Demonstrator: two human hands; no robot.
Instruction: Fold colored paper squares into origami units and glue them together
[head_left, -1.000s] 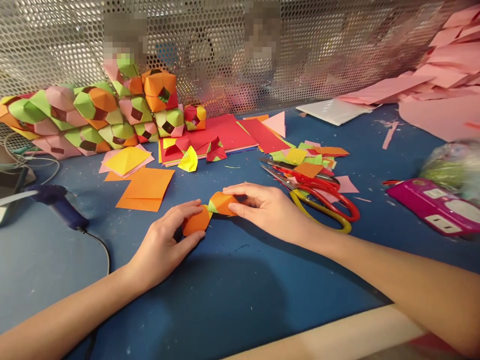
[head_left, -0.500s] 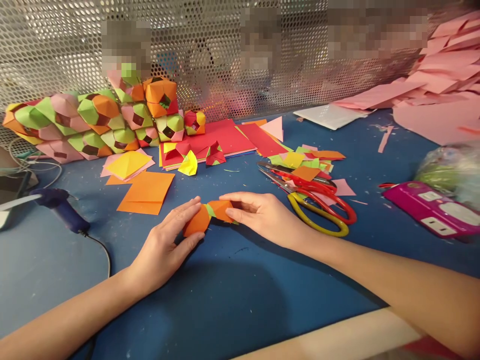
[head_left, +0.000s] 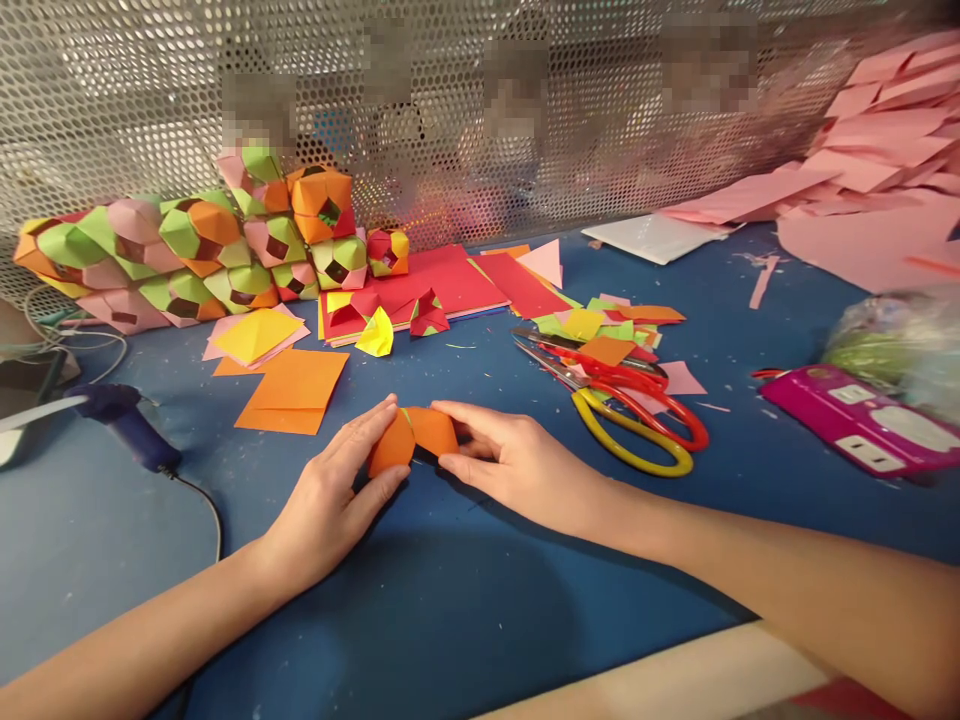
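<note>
Between both hands, just over the blue table [head_left: 450, 600], is a piece of folded orange paper [head_left: 391, 447] with a second folded orange part [head_left: 435, 432] meeting it at the middle. A thin green line shows along the join. My left hand [head_left: 330, 505] grips the left part between thumb and fingers. My right hand [head_left: 517, 450] pinches the right part at its outer end, and its inner fingertips are partly hidden. Behind them stand a small yellow folded piece [head_left: 376, 334] and a red and green one [head_left: 429, 316].
Stacked paper balls [head_left: 199, 235] line the mesh panel [head_left: 600, 140]. Orange sheets [head_left: 300, 390] lie left, by a blue glue gun [head_left: 142, 435]. Scissors [head_left: 637, 455] rest on paper scraps to the right. Farther right are a purple power strip [head_left: 847, 420] and pink paper [head_left: 877, 200].
My right hand has drawn slightly left and down, bringing the right orange part against the left one. The wide green strip between them has narrowed to a line. My left hand stays nearly still.
</note>
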